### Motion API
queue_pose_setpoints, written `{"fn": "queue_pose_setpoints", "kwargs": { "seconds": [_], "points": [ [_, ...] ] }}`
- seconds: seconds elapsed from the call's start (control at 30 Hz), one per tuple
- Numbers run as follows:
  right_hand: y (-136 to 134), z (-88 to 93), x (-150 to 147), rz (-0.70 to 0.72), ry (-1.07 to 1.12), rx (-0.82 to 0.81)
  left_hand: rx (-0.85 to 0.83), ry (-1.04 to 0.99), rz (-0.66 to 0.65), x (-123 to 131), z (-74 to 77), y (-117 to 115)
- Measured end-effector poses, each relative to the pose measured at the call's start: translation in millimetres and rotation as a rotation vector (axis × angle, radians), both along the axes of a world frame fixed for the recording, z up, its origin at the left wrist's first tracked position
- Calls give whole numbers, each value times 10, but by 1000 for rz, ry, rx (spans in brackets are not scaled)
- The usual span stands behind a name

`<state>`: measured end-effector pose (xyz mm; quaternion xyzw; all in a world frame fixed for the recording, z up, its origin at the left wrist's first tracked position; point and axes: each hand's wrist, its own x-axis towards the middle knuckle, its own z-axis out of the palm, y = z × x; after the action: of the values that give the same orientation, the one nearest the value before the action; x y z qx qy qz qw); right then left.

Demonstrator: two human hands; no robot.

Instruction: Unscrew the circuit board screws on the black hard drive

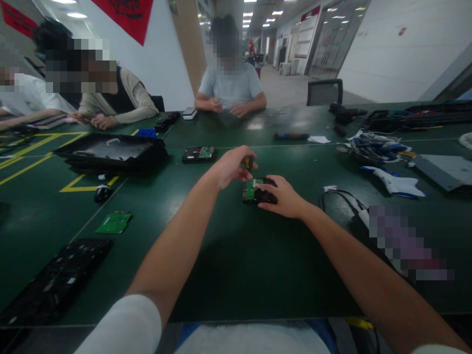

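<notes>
A hard drive (250, 194) lies on the green table in front of me, its green circuit board facing up. My right hand (283, 197) grips it from the right side, thumb along the near edge and fingers over the top, covering part of it. Above the drive's far left part, my left hand (234, 167) is closed around a screwdriver (249, 161) with a black and yellow handle. The handle stands roughly upright; I cannot make out where its tip touches.
Another hard drive (199, 154) lies farther off, near a black tray (118, 152). Left are a loose green circuit board (114, 222) and a black panel (55, 280). Right are a cable bundle (379, 147), white-blue glove (396, 183) and metal box (446, 172). Several people sit across.
</notes>
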<state>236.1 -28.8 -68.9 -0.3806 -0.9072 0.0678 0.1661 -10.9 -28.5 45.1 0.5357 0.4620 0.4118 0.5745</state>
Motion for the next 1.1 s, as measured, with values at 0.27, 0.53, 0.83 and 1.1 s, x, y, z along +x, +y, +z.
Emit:
{"fn": "queue_pose_setpoints", "kwargs": {
  "seconds": [0.27,0.53,0.83,1.1],
  "points": [
    [10,-21,9,-1,-1,3,-9,0,72,-13,20,6],
    [-12,6,-11,-3,6,11,-113,-96,22,-12,17,-13],
    [-2,-10,-9,-2,9,13,2,9,52,-8,51,-34],
    [2,-23,-5,-2,17,9,-2,-8,39,-9,14,-19]
  ]
}}
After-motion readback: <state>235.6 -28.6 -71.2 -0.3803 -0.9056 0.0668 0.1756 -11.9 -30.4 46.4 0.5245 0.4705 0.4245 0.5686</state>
